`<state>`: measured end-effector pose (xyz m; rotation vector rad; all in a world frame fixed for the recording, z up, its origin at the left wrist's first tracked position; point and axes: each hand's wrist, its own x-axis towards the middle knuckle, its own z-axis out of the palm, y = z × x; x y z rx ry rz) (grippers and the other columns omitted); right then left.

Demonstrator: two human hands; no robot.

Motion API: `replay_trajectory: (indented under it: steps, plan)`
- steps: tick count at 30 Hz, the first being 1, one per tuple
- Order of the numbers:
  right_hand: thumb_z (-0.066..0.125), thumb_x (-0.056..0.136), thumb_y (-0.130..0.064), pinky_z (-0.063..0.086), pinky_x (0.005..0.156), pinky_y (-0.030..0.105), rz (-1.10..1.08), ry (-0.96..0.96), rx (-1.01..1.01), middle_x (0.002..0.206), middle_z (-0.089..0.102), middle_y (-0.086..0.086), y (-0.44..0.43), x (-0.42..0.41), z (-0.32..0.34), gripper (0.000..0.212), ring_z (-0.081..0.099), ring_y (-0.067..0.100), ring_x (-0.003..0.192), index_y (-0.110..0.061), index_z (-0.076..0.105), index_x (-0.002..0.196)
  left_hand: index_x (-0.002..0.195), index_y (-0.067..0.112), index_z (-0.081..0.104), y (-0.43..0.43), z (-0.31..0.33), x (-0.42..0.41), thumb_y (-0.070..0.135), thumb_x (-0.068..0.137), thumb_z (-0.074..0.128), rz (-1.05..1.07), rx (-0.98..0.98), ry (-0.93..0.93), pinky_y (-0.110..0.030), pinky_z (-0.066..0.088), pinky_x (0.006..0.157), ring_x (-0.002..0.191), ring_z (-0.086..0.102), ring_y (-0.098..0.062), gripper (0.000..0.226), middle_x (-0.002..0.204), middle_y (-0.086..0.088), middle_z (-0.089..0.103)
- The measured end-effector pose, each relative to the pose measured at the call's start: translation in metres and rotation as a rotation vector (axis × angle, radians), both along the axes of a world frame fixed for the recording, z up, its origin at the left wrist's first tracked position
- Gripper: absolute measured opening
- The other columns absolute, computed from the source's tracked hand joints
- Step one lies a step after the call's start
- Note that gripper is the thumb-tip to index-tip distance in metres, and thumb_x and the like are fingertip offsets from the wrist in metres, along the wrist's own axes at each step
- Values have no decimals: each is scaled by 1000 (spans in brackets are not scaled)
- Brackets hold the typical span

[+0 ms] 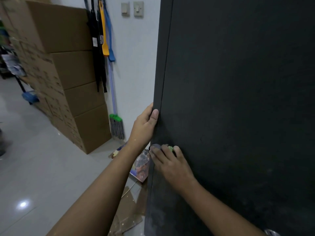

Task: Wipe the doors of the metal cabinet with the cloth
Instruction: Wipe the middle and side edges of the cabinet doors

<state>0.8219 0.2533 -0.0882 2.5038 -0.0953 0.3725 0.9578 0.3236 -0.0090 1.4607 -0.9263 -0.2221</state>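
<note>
A person's left hand [144, 123] grips the left vertical edge of the dark metal cabinet [238, 99], thumb flat on the front and fingers hooked round the side. Just below, the right hand [170, 162] curls over a bunched cloth [170, 148], pressing it to the upright door beside that edge. Too little cloth shows to tell its long axis. Left of the edge, tiled floor [34, 167] lies open as far as the stacked cardboard boxes [71, 74] and a mop [115, 123] against the wall.
</note>
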Motion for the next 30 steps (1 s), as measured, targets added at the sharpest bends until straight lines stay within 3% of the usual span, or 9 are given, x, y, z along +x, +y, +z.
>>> replay_trajectory:
  steps: [6,9,12,14,17,22,25,28,30]
  plan:
    - [52,93,-27,34,108,54,63,325,-99,144,48,13,-6,-12,-39,53,39,32,133,-10,48,143,111,34,62,-3,-48,-13,58,93,32,-8,77,191,-24,47,88,100,59,12,43,106,24,67]
    - [53,92,-22,28,107,57,109,202,-52,146,46,12,-12,-25,-42,48,33,32,136,-13,51,139,110,31,63,-10,-69,-16,56,95,33,54,-6,178,-27,48,90,104,61,5,42,108,20,68]
    - [57,81,-26,29,96,50,150,-117,5,137,56,3,-22,-40,-41,47,44,26,124,-22,64,127,109,17,64,-16,-78,-15,48,104,33,125,-81,115,-38,48,94,106,61,-12,44,113,2,68]
    - [58,75,-26,29,94,49,161,-221,26,139,56,1,-27,-51,-42,54,44,26,122,-22,62,129,107,8,60,-18,-83,-18,42,106,32,162,-120,85,-36,47,88,97,60,-7,44,106,0,65]
    - [73,71,-30,28,97,51,157,-214,-33,138,56,5,-32,-64,-56,60,41,29,124,-20,63,129,101,19,62,-20,-88,-26,37,108,31,191,-160,81,-26,47,76,84,60,7,36,96,16,65]
    - [61,76,-39,23,101,57,150,-233,-50,134,57,4,-37,-87,-91,53,40,30,124,-18,66,125,129,11,57,-23,-99,-29,35,108,29,209,-237,25,-21,45,75,91,59,7,42,103,17,63]
    - [64,66,-41,21,106,57,128,-254,-10,141,53,2,-37,-103,-105,70,41,32,128,-19,62,133,132,20,54,-20,-107,-29,35,108,27,174,-243,-5,-24,44,83,107,54,-1,39,115,15,59]
    - [80,53,-37,30,103,49,79,-267,30,146,49,1,-34,-119,-114,87,46,34,122,-23,57,136,144,23,42,-15,-108,-24,37,108,28,120,-178,-42,-35,43,98,119,50,-10,41,132,8,52]
    - [84,60,-36,43,93,45,41,-330,53,143,49,0,-31,-130,-112,79,50,32,112,-26,56,134,149,25,33,-9,-109,-25,37,106,35,115,-88,-37,-39,41,102,128,46,-19,44,139,6,47]
